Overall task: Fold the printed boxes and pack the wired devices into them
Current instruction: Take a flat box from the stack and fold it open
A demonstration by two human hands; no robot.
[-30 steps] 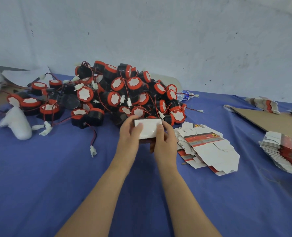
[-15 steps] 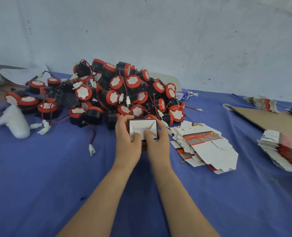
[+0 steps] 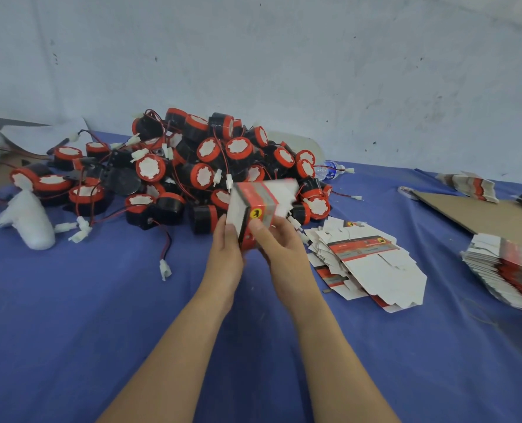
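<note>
A folded printed box (image 3: 258, 206), white with a red and grey band and a yellow logo, is held tilted above the blue cloth. My left hand (image 3: 226, 256) grips its lower left side and my right hand (image 3: 279, 244) grips its lower right, thumb on the printed face. The box is motion-blurred. Behind it rises a heap of black and red wired devices (image 3: 198, 166) with white connectors. Flat unfolded box blanks (image 3: 366, 261) lie just right of my hands.
A second stack of flat blanks (image 3: 510, 270) sits at the right edge, beside a brown cardboard sheet (image 3: 479, 215). More blanks (image 3: 470, 186) lie at the back right. White foam pieces (image 3: 29, 221) lie at the left. Blue cloth (image 3: 70, 315) covers the table.
The box was held with its white open end facing me; both hands have turned it and lifted it slightly, so the printed red side now shows.
</note>
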